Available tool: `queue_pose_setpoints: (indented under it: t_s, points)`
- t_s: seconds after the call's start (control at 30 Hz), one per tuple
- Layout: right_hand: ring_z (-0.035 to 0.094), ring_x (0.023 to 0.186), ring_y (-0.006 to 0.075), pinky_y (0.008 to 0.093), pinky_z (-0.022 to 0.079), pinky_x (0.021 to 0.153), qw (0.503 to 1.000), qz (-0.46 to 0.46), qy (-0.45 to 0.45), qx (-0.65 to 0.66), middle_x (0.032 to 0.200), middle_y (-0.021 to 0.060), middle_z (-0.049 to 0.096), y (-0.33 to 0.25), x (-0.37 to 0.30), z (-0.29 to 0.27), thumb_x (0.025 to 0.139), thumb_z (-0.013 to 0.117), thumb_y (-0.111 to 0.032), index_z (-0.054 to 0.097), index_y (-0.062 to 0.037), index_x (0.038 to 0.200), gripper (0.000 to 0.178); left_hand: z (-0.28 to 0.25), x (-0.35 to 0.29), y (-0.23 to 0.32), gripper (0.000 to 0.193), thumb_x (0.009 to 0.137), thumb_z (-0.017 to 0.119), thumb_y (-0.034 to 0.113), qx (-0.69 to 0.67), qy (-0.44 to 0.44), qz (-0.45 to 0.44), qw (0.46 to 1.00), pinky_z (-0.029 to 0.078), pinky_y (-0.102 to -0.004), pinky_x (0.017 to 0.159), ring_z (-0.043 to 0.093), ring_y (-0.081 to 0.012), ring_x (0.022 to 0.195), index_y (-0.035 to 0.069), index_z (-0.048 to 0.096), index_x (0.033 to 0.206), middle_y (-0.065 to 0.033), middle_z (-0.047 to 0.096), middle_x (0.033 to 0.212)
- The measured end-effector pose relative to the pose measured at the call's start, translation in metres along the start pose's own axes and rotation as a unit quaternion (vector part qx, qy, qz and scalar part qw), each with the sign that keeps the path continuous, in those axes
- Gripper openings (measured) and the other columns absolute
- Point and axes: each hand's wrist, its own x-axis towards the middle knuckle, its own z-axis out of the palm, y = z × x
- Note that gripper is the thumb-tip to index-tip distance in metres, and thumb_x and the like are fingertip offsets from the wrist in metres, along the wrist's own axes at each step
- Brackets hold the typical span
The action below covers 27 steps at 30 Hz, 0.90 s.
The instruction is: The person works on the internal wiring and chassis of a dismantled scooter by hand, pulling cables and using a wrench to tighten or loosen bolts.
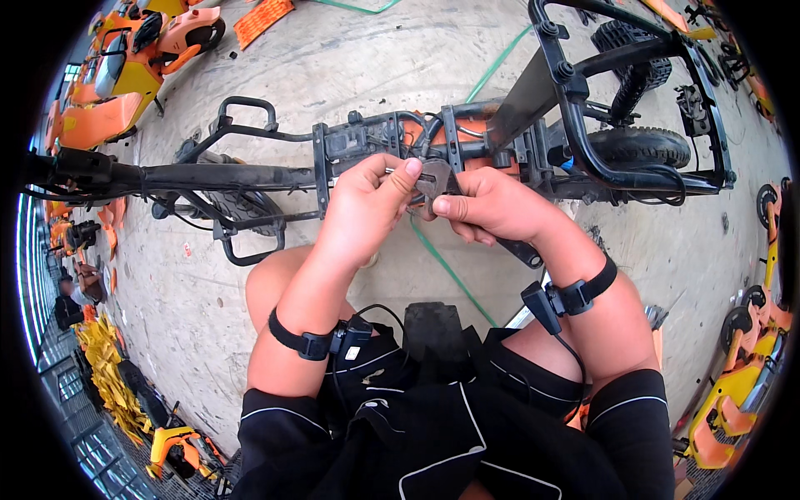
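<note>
Both my hands meet above the middle of a stripped black vehicle frame [242, 177]. Between them is a small grey metal plate [435, 177] with a dark edge and a bent lower part. My left hand [371, 200] is closed, thumb and index finger pinching at the plate's left side, where a thin shiny piece shows by the fingers. My right hand [496, 208] is closed too, its thumb pressed at the plate's lower right edge. The fingers cover much of the plate. Below my right hand a black bar [523, 252] with a round end sticks out; what it belongs to is hidden.
The frame's knobbly tyre [637, 148] and black tubular rack [575, 108] stand at the right. A green line [454, 271] crosses the concrete floor. Orange-yellow vehicles [125, 75] stand at far left, others at right. Yellow parts [108, 358] are heaped at lower left.
</note>
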Motion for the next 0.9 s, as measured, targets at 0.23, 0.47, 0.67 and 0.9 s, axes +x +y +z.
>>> queue_pose_setpoints:
  t_s: [0.23,0.47,0.67,0.9]
  points:
    - [0.048,0.045,0.0064,0.0234,0.036,0.041,0.999,0.014,0.041,-0.030,0.061,0.0006,0.057,0.003,0.002,0.004,0.094,0.066,-0.040,0.062,-0.0041,0.085,0.038,-0.001,0.001,-0.007,0.030,0.098,0.063,0.029,0.034,0.002,0.021,0.999,0.035,-0.0220,0.052,0.044,-0.0037,0.059,0.000,0.063,0.091,0.0022,0.054,0.066]
    - [0.049,0.046,0.0067,0.0236,0.037,0.041,0.998,-0.018,0.053,0.000,0.061,0.0007,0.058,0.000,-0.011,0.005,0.095,0.064,-0.038,0.061,-0.0050,0.081,0.036,0.001,0.002,-0.011,0.031,0.098,0.062,0.031,0.035,-0.011,0.025,0.999,0.036,-0.0224,0.052,0.044,-0.0039,0.059,0.000,0.062,0.092,0.0018,0.055,0.066]
    - [0.050,0.046,0.0073,0.0241,0.039,0.042,0.997,-0.004,0.075,-0.022,0.059,0.0006,0.058,-0.001,-0.006,0.010,0.095,0.065,-0.035,0.060,-0.0051,0.075,0.036,0.001,0.000,-0.015,0.032,0.097,0.063,0.032,0.050,0.005,0.041,0.998,0.044,-0.0269,0.058,0.053,-0.0088,0.064,-0.001,0.063,0.095,-0.0036,0.060,0.070]
    - [0.047,0.044,0.0067,0.0228,0.035,0.042,0.996,-0.021,0.090,-0.012,0.061,0.0013,0.057,-0.005,-0.011,0.012,0.099,0.058,-0.030,0.060,-0.0028,0.092,0.028,-0.001,0.014,-0.017,0.028,0.098,0.061,0.029,0.132,-0.008,0.139,0.981,0.046,-0.0268,0.057,0.056,-0.0092,0.065,0.001,0.062,0.096,-0.0043,0.062,0.071]
